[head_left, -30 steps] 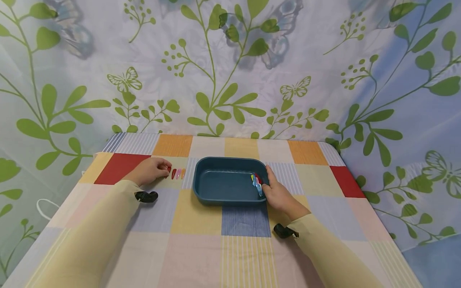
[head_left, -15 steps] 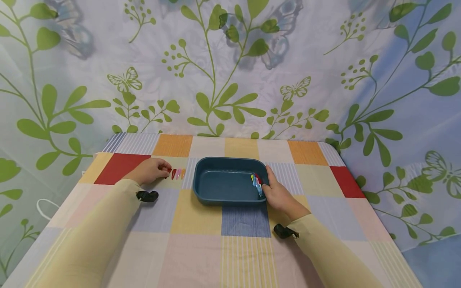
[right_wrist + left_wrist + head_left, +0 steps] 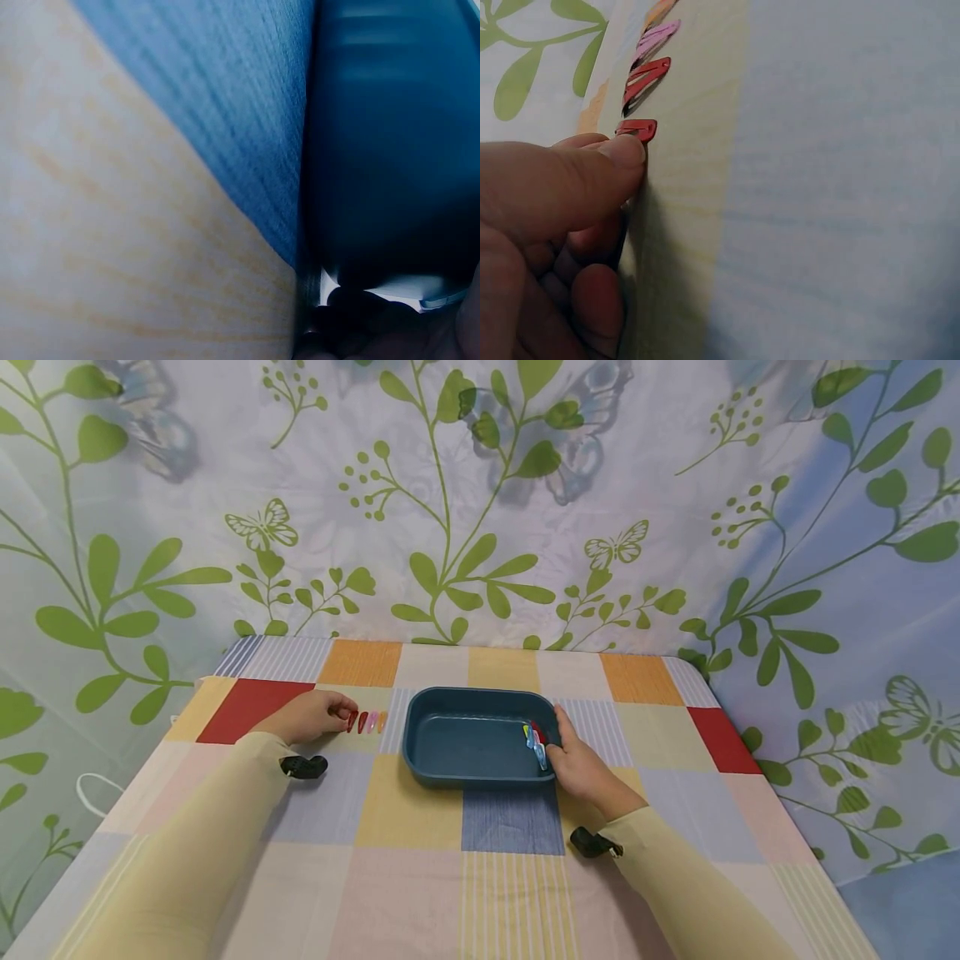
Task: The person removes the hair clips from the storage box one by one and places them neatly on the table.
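In the head view my left hand [image 3: 313, 717] is at the left of the table, thumb and fingers pinching a red hair clip [image 3: 639, 129]. That clip sits at the near end of a row with a dark red clip [image 3: 646, 81], a pink clip [image 3: 657, 39] and an orange clip [image 3: 658, 12]. My right hand [image 3: 583, 767] grips the right end of a dark teal tray [image 3: 480, 780], thumb over the rim and fingers along the outside. Inside the tray, by that thumb, lie several hair clips [image 3: 536, 743] in blue, red and yellow, partly overlapping.
A patchwork cloth [image 3: 405, 893] covers the table. Behind it hangs a leaf-printed curtain [image 3: 480, 510]. A white cable [image 3: 97, 793] loops beside the left edge. Black wrist cameras [image 3: 303, 767] sit on both sleeves.
My left fingers have shifted slightly, and the red clip they pinch now shows more plainly beside the dark red one. The right hand and the tray stay as they were.
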Demonstrator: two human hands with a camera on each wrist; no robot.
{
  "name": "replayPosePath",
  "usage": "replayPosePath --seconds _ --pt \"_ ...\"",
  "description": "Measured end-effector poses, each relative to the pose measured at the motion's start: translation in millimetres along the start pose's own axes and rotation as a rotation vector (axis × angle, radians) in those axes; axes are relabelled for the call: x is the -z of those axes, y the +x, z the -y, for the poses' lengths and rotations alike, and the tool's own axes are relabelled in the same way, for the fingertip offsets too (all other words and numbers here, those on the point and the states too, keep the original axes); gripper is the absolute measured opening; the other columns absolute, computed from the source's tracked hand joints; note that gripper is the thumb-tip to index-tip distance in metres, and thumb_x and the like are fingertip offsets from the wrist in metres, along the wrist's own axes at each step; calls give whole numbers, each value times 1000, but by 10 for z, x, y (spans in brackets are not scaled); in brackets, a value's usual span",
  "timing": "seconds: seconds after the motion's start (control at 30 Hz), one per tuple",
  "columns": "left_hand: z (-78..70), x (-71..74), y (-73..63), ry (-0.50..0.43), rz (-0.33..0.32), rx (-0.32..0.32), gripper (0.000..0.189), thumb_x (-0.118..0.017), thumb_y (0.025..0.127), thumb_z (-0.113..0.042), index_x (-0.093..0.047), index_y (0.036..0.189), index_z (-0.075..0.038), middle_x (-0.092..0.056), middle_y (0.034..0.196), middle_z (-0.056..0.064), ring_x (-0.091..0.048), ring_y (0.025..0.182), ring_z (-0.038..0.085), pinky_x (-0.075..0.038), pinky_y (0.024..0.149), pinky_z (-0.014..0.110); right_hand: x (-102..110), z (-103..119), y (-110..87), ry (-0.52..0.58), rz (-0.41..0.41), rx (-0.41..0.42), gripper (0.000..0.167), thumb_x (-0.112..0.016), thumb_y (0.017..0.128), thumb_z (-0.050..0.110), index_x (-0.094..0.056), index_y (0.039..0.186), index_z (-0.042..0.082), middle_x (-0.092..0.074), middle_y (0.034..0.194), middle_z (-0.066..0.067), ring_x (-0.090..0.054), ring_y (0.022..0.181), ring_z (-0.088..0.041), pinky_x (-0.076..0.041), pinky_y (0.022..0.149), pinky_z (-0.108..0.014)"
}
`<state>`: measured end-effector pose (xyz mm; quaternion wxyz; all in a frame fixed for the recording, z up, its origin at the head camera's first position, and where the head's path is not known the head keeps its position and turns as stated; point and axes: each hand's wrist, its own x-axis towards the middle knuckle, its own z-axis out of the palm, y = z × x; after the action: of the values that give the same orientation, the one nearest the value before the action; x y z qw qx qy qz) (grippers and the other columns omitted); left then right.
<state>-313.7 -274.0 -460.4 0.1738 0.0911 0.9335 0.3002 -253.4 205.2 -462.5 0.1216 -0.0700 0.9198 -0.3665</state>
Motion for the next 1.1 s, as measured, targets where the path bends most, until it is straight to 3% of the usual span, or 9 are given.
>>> replayPosePath --seconds 1.1 --pt "59 -31 23 2 -22 -27 36 -72 97 -16 -69 131 -5 -70 104 5 -59 97 21 -49 85 32 -9 -3 12 -9 0 -30 72 -33 111 22 7 170 15 -10 176 -21 -19 160 -44 -17 128 -63"
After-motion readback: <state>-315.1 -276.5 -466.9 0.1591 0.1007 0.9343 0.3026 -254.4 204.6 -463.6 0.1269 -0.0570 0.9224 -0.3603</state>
